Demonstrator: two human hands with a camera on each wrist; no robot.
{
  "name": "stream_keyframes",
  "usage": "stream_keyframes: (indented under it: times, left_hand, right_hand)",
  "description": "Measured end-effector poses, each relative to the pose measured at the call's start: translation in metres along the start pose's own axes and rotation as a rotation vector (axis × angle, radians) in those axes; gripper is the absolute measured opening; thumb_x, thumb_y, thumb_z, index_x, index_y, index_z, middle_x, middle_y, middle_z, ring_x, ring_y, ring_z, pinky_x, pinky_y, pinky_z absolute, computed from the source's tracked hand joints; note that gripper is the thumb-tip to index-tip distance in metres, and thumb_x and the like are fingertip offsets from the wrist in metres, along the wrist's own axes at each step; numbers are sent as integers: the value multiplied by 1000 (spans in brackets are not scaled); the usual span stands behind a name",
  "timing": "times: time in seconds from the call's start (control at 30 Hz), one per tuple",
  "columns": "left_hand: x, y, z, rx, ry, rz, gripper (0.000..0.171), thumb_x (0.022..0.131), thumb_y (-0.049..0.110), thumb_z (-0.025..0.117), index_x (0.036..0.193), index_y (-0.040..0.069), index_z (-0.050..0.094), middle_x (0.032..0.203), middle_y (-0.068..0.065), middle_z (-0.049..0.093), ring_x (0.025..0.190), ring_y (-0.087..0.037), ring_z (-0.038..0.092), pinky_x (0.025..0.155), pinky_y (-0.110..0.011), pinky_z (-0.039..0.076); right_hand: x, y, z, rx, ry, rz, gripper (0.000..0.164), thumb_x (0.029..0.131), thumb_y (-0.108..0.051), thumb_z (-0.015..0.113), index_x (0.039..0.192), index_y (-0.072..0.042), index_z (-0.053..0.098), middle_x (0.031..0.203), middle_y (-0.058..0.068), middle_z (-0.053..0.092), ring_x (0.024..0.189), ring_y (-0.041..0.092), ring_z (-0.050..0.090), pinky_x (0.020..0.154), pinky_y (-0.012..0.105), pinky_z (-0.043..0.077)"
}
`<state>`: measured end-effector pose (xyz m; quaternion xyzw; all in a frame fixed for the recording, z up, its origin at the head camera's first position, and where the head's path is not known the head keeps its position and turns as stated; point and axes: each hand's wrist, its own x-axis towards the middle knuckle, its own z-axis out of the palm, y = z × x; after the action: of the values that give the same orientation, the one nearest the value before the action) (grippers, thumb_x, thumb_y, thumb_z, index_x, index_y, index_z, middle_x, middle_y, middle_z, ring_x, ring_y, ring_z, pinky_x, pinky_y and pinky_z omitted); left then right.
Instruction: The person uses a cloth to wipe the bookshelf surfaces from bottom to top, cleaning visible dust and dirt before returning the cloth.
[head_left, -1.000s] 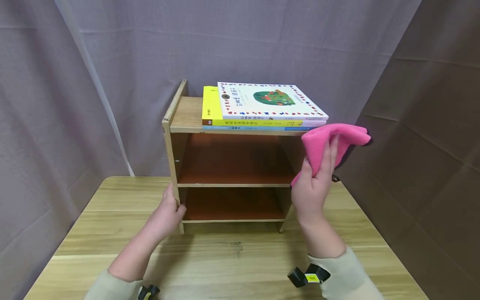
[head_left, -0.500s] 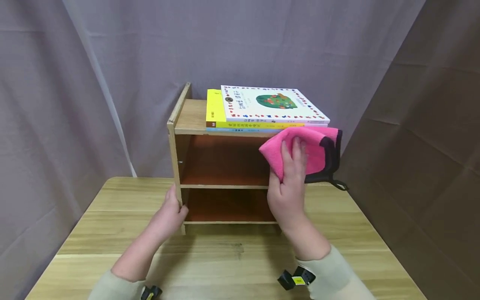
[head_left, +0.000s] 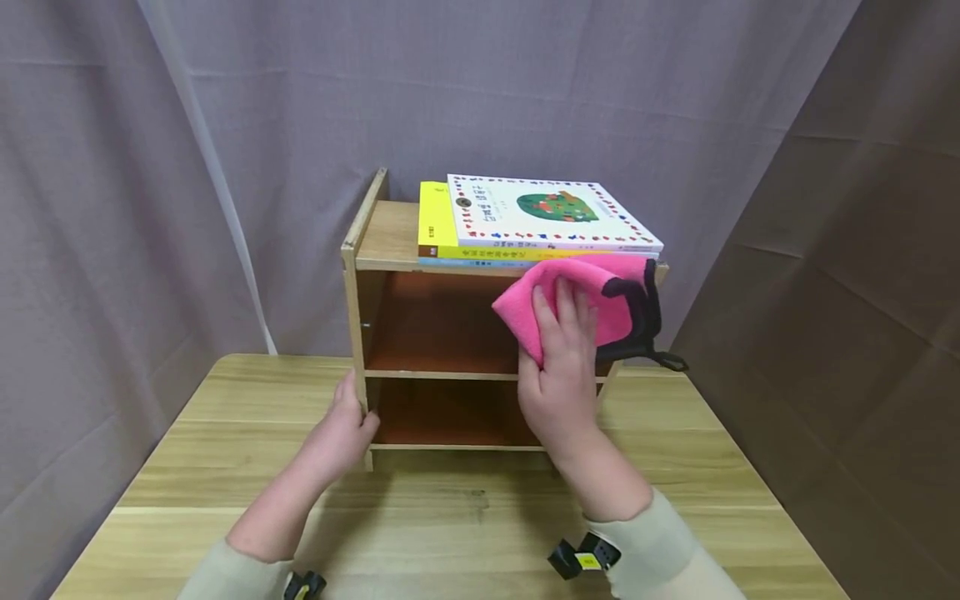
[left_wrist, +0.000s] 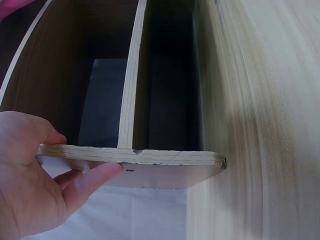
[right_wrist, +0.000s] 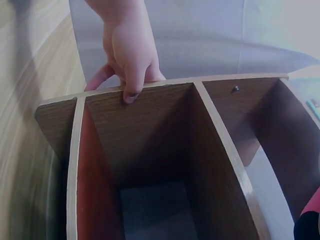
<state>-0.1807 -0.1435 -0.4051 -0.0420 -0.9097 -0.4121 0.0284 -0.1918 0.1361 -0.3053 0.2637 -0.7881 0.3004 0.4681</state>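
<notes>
A small wooden shelf unit [head_left: 353,312] stands on the table, its bays facing me. My left hand [head_left: 341,429] grips the lower part of its left side panel; in the left wrist view, thumb and fingers lie on either side of the panel edge [left_wrist: 165,157]. My right hand [head_left: 558,392] holds a folded pink cloth [head_left: 617,321] with black trim and a loop, fingers spread over it, at the right front of the upper bay, just under the top board. The cloth hides that corner. The thumb is partly hidden.
On the top board lies a stack of books, a white picture book [head_left: 510,221] uppermost, a yellow book [head_left: 432,221] beneath it and a blue one at the bottom. Grey curtains [head_left: 300,125] hang behind and beside the wooden table [head_left: 442,533].
My right hand has carried the cloth leftward from the unit's right side to across its upper front, and the black trim now shows. My left hand keeps its grip on the panel.
</notes>
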Motion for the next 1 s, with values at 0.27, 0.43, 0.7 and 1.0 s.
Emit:
stream_keyframes:
  times: [0.27, 0.43, 0.7, 1.0]
  left_hand:
    - [-1, 1, 0, -5, -7, -7, 81, 102, 17, 44, 156, 5, -14, 161, -25, 0, 138, -45, 32, 101, -56, 41]
    - [-2, 2, -1, 9, -16, -19, 81, 102, 18, 44, 156, 3, -15, 162, -25, -2, 134, -44, 39, 90, -50, 49]
    - [-1, -3, 0, -16, 1, 10, 81, 101, 16, 45, 157, 7, -12, 161, -25, 1, 142, -45, 25, 110, -59, 28]
    - [1, -3, 2, -16, 8, 15, 81, 101, 15, 46, 157, 6, -12, 162, -25, 0, 143, -45, 22, 111, -59, 24]
  right_hand:
    - [5, -8, 1, -48, -52, -55, 63, 89, -8, 57, 150, -11, 44, 161, 6, 28, 149, 28, 17, 119, 51, 11]
    - [5, -15, 2, -63, -91, -53, 63, 89, -9, 60, 150, -11, 45, 160, 8, 31, 150, 29, 17, 118, 55, 12]
    - [6, -27, 10, -85, -162, -88, 61, 91, -11, 61, 150, -11, 45, 160, 8, 31, 150, 29, 13, 119, 54, 11]
    - [11, -35, 17, -94, -210, -135, 63, 91, -15, 61, 151, -13, 43, 159, 7, 32, 150, 28, 15, 118, 55, 12]
